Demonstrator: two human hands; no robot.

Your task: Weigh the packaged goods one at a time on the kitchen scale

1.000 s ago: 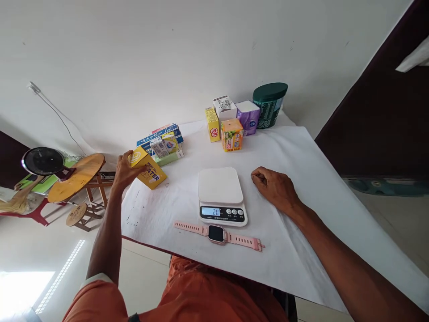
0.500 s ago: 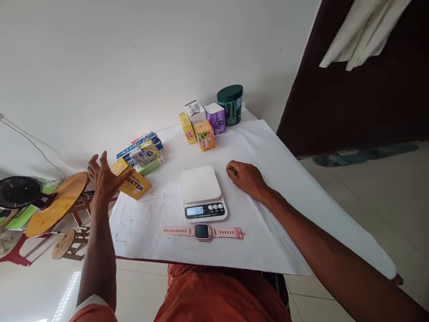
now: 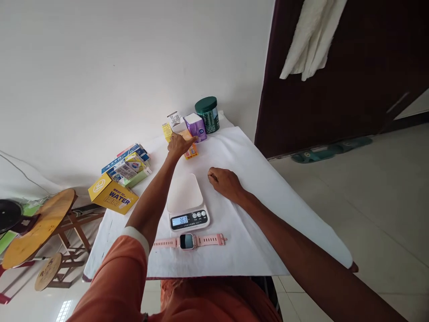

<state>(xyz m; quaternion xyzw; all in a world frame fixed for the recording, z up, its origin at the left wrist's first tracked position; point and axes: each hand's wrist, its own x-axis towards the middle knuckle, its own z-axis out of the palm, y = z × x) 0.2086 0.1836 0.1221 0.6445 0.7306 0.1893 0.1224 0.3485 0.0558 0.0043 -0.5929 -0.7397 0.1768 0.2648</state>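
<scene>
My left hand (image 3: 178, 144) reaches far across the white-covered table (image 3: 268, 188) and closes its fingers over the orange carton (image 3: 191, 152), which stands in front of a purple box (image 3: 196, 126), a yellow box (image 3: 166, 130), a white box (image 3: 174, 119) and a green-lidded jar (image 3: 208, 114). My right hand (image 3: 225, 182) rests on the table in a loose fist, just right of the white kitchen scale (image 3: 187, 203), whose display reads 363. A pink smartwatch (image 3: 187, 241) lies flat in front of the scale.
A yellow box marked WATER (image 3: 112, 196) lies at the table's left edge beside a pile of small boxes (image 3: 129, 164). Round wooden stools (image 3: 36, 223) stand to the left. A dark door with a hanging white cloth (image 3: 310, 38) is at the right; sandals (image 3: 330, 150) lie on the floor.
My left hand let go of the yellow WATER box, lifted open, then reached forward over the scale to the orange carton. The scale's reading went from 20 to 363. My right hand stayed put.
</scene>
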